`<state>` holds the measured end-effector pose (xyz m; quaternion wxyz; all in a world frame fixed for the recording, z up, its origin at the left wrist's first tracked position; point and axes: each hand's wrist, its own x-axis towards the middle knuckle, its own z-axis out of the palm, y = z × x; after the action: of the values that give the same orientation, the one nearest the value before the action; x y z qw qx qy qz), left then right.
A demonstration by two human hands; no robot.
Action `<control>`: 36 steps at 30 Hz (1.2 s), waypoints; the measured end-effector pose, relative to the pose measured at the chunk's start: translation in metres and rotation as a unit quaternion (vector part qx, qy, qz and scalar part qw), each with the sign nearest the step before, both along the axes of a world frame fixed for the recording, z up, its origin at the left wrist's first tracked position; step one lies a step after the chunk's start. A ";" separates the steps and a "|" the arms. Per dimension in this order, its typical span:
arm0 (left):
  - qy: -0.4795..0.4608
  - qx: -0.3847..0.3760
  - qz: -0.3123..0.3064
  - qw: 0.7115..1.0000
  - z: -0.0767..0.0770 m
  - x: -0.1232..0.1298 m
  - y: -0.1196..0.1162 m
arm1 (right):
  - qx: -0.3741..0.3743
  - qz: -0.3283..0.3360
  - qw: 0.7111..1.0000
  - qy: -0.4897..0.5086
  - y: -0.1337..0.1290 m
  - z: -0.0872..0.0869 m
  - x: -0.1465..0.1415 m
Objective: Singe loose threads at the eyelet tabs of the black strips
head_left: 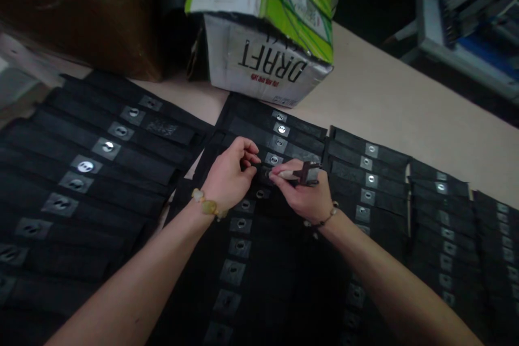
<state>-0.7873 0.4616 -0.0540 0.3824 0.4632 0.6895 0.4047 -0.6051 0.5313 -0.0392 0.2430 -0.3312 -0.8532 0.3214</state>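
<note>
Overlapping black fabric pieces (279, 243) lie in rows, each with a small clear square holding a round metal piece (234, 269). My right hand (306, 189) grips a pen-like tool (290, 174) with a dark end, its tip down near one of the metal pieces in the middle row. Just left of it, my left hand (233, 170) rests on the same row with its fingers curled together. Whether anything is between those fingertips is hidden.
Behind the middle row stands a white and green cardboard box (267, 59). A large brown wrapped package (81, 16) is at the back left. More black rows (81, 194) spread left and right over the pale table (377, 86). A metal frame (430, 21) stands at the back right.
</note>
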 end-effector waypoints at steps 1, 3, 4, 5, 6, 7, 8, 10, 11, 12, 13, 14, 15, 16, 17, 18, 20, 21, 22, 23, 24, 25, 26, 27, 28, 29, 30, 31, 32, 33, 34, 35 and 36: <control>0.008 -0.010 -0.005 1.000 0.003 0.001 0.002 | -0.007 -0.014 1.000 0.003 0.004 -0.002 0.003; 0.058 -0.022 -0.029 0.998 0.011 0.004 0.008 | -0.021 -0.060 0.997 0.043 0.014 -0.004 0.008; 0.100 -0.022 -0.044 0.994 0.015 0.006 0.012 | -0.029 -0.082 0.994 0.071 0.020 -0.006 0.010; 0.149 -0.016 -0.063 0.987 0.018 0.009 0.016 | -0.038 -0.095 0.991 0.090 0.026 -0.007 0.011; 0.196 -0.007 -0.083 0.977 0.019 0.011 0.020 | -0.046 -0.095 0.989 0.099 0.032 -0.009 0.012; 0.236 0.003 -0.102 0.966 0.019 0.013 0.024 | -0.051 -0.082 0.990 0.099 0.036 -0.011 0.012; 0.263 0.011 -0.118 0.958 0.017 0.014 0.028 | -0.052 -0.064 0.992 0.094 0.039 -0.013 0.012; 0.275 0.018 -0.141 0.951 0.011 0.013 0.033 | -0.052 -0.036 0.995 0.079 0.043 -0.018 0.011; 0.269 0.019 -0.143 0.952 0.007 0.012 0.035 | -0.053 -0.030 0.995 0.074 0.043 -0.020 0.011; 0.260 0.020 -0.143 0.955 0.004 0.010 0.036 | -0.054 -0.029 0.996 0.071 0.043 -0.022 0.011; 0.252 0.021 -0.140 0.957 0.001 0.009 0.036 | -0.053 -0.029 0.996 0.069 0.043 -0.023 0.011; 0.247 0.022 -0.137 0.959 -0.001 0.007 0.037 | -0.049 -0.028 0.996 0.068 0.042 -0.024 0.011; 0.244 0.023 -0.135 0.960 -0.003 0.006 0.037 | -0.043 -0.025 0.996 0.068 0.041 -0.024 0.010; 0.243 0.024 -0.135 0.960 -0.003 0.006 0.037 | -0.033 -0.022 0.997 0.069 0.040 -0.025 0.009; 0.242 0.024 -0.135 0.961 -0.003 0.006 0.037 | -0.022 -0.018 0.997 0.068 0.039 -0.024 0.007; 0.238 0.024 -0.133 0.962 -0.003 0.006 0.037 | -0.011 -0.015 0.998 0.064 0.038 -0.023 0.005; 0.219 0.022 -0.118 0.968 -0.003 0.007 0.037 | 0.011 -0.009 0.999 0.040 0.036 -0.019 -0.002; 0.207 0.020 -0.107 0.972 -0.003 0.008 0.037 | 0.020 -0.005 1.000 0.017 0.036 -0.016 -0.005; 0.196 0.020 -0.097 0.976 -0.003 0.008 0.037 | 0.027 0.000 1.000 -0.012 0.037 -0.012 -0.009; 0.187 0.020 -0.090 0.978 -0.003 0.008 0.037 | 0.029 0.008 0.999 -0.045 0.039 -0.008 -0.012; 0.181 0.019 -0.088 0.979 -0.002 0.007 0.036 | 0.026 0.017 0.997 -0.076 0.042 -0.004 -0.015; 0.177 0.018 -0.089 0.980 -0.002 0.006 0.036 | 0.016 0.028 0.994 -0.101 0.045 0.001 -0.017; 0.171 0.015 -0.092 0.981 -0.001 0.005 0.036 | 0.002 0.039 0.993 -0.115 0.049 0.005 -0.019; 0.162 0.013 -0.096 0.982 -0.001 0.003 0.036 | -0.012 0.049 0.992 -0.118 0.052 0.008 -0.021; 0.152 0.012 -0.100 0.983 0.000 0.002 0.036 | -0.026 0.059 0.991 -0.114 0.054 0.011 -0.023; 0.142 0.010 -0.105 0.984 0.001 0.000 0.036 | -0.036 0.069 0.991 -0.110 0.056 0.013 -0.024; 0.134 0.008 -0.112 0.985 0.002 -0.001 0.036 | -0.038 0.077 0.990 -0.112 0.056 0.014 -0.026; 0.129 0.004 -0.117 0.985 0.003 -0.002 0.036 | -0.035 0.081 0.989 -0.122 0.055 0.015 -0.028; 0.130 -0.001 -0.119 0.984 0.004 -0.003 0.036 | -0.026 0.080 0.987 -0.138 0.054 0.015 -0.029; 0.132 -0.006 -0.119 0.984 0.004 -0.003 0.036 | -0.015 0.075 0.985 -0.157 0.052 0.015 -0.031; 0.135 -0.009 -0.118 0.984 0.004 -0.004 0.036 | -0.002 0.068 0.982 -0.173 0.049 0.015 -0.032; 0.137 -0.011 -0.117 0.984 0.004 -0.004 0.037 | 0.012 0.063 0.981 -0.184 0.048 0.015 -0.033; 0.137 -0.011 -0.117 0.984 0.005 -0.003 0.037 | 0.024 0.061 0.980 -0.189 0.046 0.015 -0.034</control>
<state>-0.7907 0.4985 -0.0492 0.3341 0.5872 0.6811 0.2822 -0.6389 0.5776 -0.0240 0.0654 -0.3274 -0.9097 0.2471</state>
